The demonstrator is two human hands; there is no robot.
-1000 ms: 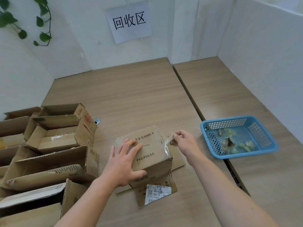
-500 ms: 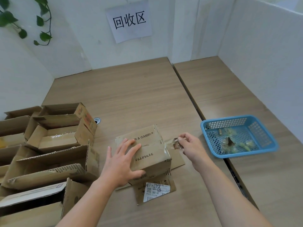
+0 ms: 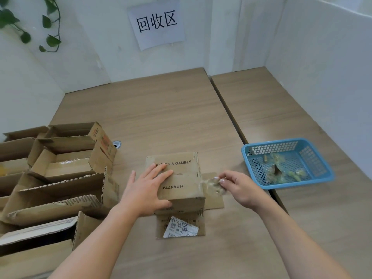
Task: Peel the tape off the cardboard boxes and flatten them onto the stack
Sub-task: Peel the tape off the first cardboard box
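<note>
1. Head view, the step: the right hand (image 3: 239,188) pinches a crumpled clear tape strip (image 3: 211,185) at the right edge of the cardboard box (image 3: 181,178), grip clamped on the tape. The left hand (image 3: 147,190) presses flat on the box top, fingers straight, grip apart.
2. Done well, likely: pull low and steady along the seam while the left hand bears down, so the tape leaves whole. The blue basket (image 3: 322,179) nearby already holds tape scraps.
3. The box: brown corrugated, scuffed, marked "& GAMBLE", mid-front on the wooden surface (image 3: 171,117), flaps splayed, one bearing a white label (image 3: 181,230).
</note>
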